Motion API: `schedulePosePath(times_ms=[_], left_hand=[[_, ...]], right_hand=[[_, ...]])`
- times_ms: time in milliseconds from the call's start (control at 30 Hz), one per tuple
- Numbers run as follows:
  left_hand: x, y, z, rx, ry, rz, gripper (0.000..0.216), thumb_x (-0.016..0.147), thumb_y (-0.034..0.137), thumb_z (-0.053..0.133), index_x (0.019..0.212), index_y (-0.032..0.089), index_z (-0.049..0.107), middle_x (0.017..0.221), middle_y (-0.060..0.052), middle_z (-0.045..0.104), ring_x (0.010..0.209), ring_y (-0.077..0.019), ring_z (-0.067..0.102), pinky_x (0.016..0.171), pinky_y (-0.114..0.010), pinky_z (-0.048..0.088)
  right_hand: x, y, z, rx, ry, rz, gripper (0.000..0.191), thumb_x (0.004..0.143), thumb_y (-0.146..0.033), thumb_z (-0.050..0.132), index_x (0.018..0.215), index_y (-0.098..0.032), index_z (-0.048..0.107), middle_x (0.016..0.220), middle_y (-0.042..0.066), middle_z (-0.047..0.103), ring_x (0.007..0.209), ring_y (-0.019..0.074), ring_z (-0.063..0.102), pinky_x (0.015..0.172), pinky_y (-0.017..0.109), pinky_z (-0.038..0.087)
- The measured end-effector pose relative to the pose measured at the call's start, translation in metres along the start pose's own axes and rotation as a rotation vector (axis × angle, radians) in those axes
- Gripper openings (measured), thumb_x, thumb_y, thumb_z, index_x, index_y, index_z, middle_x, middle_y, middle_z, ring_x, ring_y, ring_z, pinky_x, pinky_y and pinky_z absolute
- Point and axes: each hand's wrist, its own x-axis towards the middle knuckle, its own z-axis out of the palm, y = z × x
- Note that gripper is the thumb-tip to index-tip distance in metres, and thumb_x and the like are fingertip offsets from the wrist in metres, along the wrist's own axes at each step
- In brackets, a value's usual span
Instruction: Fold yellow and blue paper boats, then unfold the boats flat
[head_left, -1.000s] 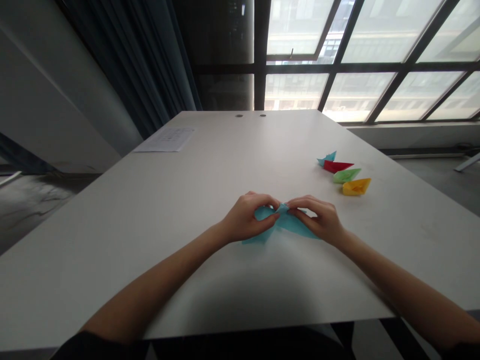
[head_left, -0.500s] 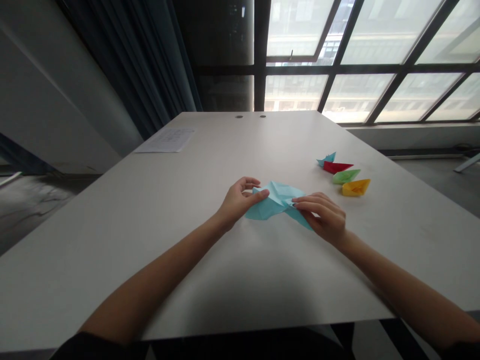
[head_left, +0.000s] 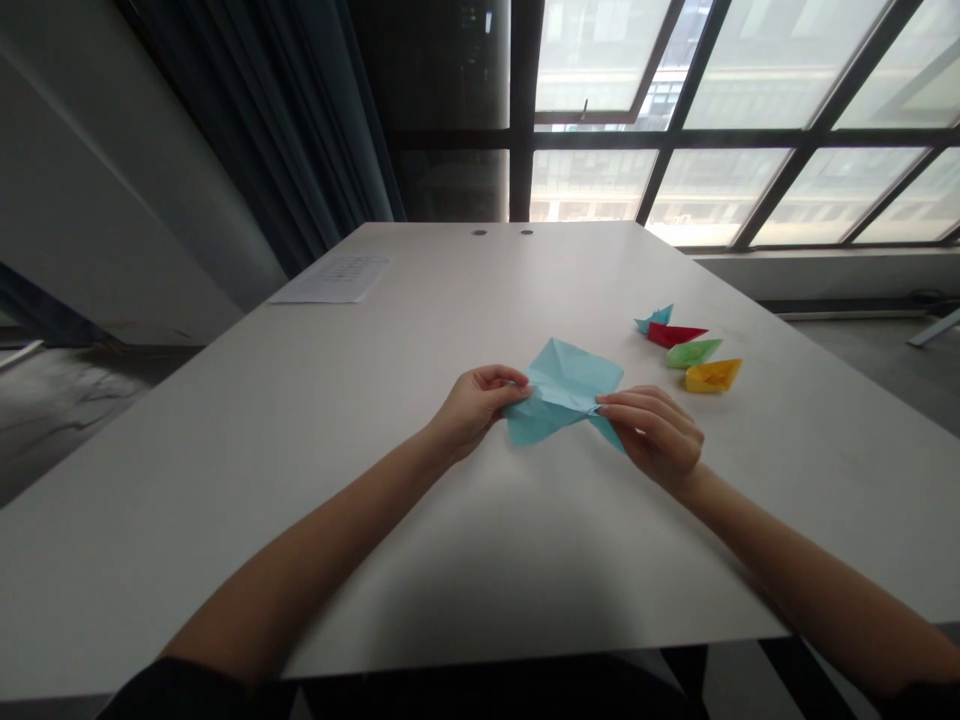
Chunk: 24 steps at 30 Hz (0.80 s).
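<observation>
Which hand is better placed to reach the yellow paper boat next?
Probably the right hand: it holds the blue paper on the side nearest the yellow boat; the left hand is farther.

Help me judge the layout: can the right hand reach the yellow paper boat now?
Probably yes: nothing stands between the right hand and the yellow paper boat beyond it, though it is pinching the blue paper.

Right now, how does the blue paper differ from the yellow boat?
The blue paper is a creased, nearly flat sheet; the yellow boat is folded into a hull. The left hand and right hand hold the blue paper; no hand touches the yellow boat. The blue paper looks larger than the yellow boat. Both are paper.
</observation>
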Motion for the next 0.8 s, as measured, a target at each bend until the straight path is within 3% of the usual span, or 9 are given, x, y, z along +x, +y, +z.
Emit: schedulePosePath(times_ms=[300, 567, 800], left_hand=[[-0.0039, 0.0003, -0.0022, -0.083, -0.198, -0.222, 0.026, 0.054, 0.014, 0.077, 0.077, 0.016, 0.067, 0.069, 0.001, 0.065, 0.062, -0.008, 0.06, 0.062, -0.02, 0.046], [-0.0011, 0.0006, -0.0035, 0.048, -0.124, -0.186, 0.027, 0.052, 0.012, 0.077, 0.076, 0.015, 0.067, 0.064, 0.001, 0.063, 0.055, -0.007, 0.057, 0.052, -0.017, 0.043], [-0.0025, -0.0032, -0.002, -0.016, -0.184, -0.305, 0.029, 0.053, 0.014, 0.077, 0.08, 0.014, 0.065, 0.068, 0.0, 0.063, 0.06, -0.0073, 0.059, 0.059, -0.018, 0.047]], right_hand=[[0.0014, -0.0056, -0.0018, 0.023, 0.022, 0.005, 0.034, 0.072, -0.004, 0.06, 0.099, -0.024, 0.061, 0.085, 0.006, 0.069, 0.074, 0.017, 0.064, 0.063, 0.032, 0.054], [-0.0035, -0.0006, -0.0011, 0.026, -0.046, -0.044, 0.031, 0.073, -0.008, 0.061, 0.099, -0.025, 0.062, 0.089, 0.005, 0.069, 0.077, 0.0164, 0.064, 0.067, 0.031, 0.054], [-0.0017, -0.0006, 0.0009, 0.061, -0.015, 0.027, 0.033, 0.072, -0.004, 0.06, 0.098, -0.024, 0.062, 0.086, 0.005, 0.069, 0.075, 0.0165, 0.064, 0.065, 0.03, 0.054]])
